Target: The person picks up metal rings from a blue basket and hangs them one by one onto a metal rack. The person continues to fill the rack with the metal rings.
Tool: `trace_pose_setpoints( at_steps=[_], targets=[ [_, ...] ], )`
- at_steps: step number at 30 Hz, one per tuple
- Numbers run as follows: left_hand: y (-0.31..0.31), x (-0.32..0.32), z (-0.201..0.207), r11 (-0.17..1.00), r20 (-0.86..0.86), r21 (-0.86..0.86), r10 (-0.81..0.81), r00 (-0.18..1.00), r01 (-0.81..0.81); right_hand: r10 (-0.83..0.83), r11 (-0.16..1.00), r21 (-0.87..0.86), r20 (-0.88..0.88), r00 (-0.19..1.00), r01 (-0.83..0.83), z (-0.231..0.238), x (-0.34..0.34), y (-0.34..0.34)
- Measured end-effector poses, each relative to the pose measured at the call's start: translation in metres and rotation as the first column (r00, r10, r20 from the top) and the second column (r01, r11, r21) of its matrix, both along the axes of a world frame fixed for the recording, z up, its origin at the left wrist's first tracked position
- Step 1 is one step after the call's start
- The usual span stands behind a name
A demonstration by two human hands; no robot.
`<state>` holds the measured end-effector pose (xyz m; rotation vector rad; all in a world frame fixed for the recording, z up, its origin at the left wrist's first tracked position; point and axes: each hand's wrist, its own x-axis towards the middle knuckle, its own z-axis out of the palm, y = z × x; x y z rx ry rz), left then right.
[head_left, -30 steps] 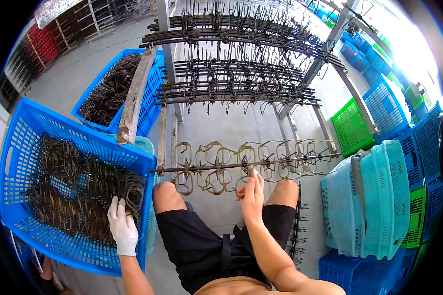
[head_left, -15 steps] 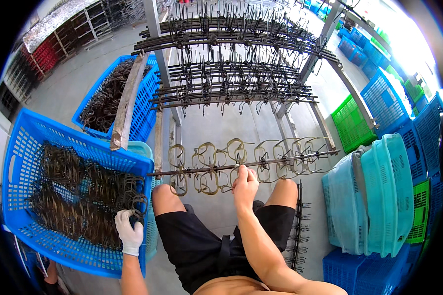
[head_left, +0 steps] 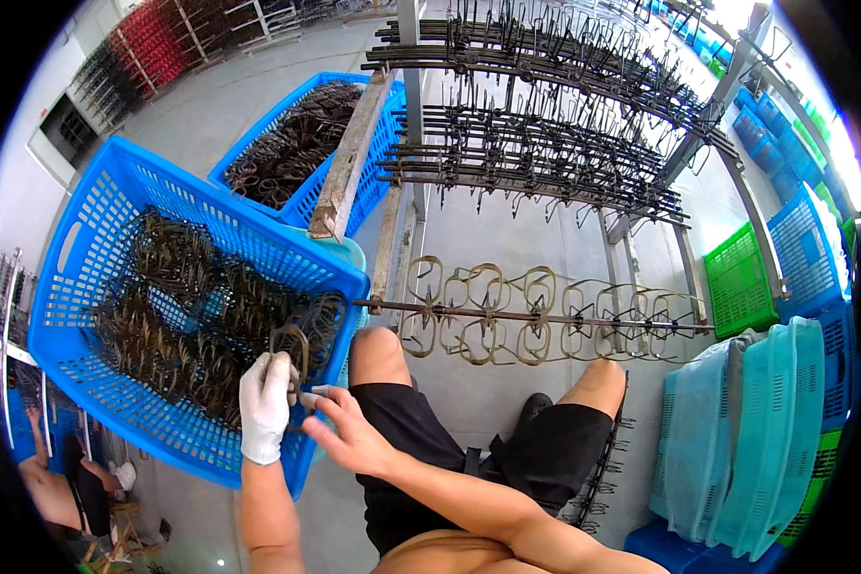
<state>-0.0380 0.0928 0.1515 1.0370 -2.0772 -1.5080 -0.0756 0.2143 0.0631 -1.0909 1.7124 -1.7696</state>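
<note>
My left hand (head_left: 266, 402), in a white glove, is closed on an olive-brown looped frame piece (head_left: 297, 346) above the near right rim of the large blue crate (head_left: 86, 316). Beside it is my right hand (head_left: 346, 435), bare, with its fingers stretched toward the piece and the thumb apart; whether the fingertips touch it is hard to see. Many similar looped pieces (head_left: 163, 349) fill that crate. In front of my knees, a horizontal rod (head_left: 584, 320) carries a row of the looped pieces on its hooks.
A rack with several hooked rods (head_left: 545, 77) stands ahead, with a wooden beam (head_left: 354, 153) at its left. Behind the large crate is another blue crate (head_left: 301, 201). Teal baskets (head_left: 770, 430) and a green crate (head_left: 741, 282) stand right. Another person (head_left: 62, 488) is at lower left.
My right hand has left the rod and moved left to beside my gloved hand. The gloved hand has lifted a looped piece at the crate's edge. The view has shifted left.
</note>
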Motion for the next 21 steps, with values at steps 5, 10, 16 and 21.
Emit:
trace_pose_setpoints(
  at_steps=[5, 10, 16, 21],
  targets=[
    [0.004, -0.004, -0.037, 0.944, -0.236, 0.315, -0.026, 0.971, 0.101, 0.083, 0.991, -0.135, 0.662, 0.745, 0.01, 0.007, -0.012, 0.02],
    [-0.026, -0.021, -0.093, 0.605, 0.222, -0.779, 0.024, 0.975, 0.163, 0.133, 0.711, -0.461, 0.83, 0.542, 0.532, 0.057, -0.05, 0.142],
    [-0.03, -0.012, -0.102, 0.652, 0.208, -0.743, 0.013, 0.978, 0.149, -0.901, 0.415, -0.116, 0.085, 0.425, 0.903, 0.023, -0.136, 0.227],
    [-0.028, -0.009, -0.102, 0.756, 0.022, -0.653, -0.034, 0.999, 0.04, -0.767, 0.484, 0.121, 0.535, 0.353, 0.867, -0.012, -0.174, 0.212]
  ],
)
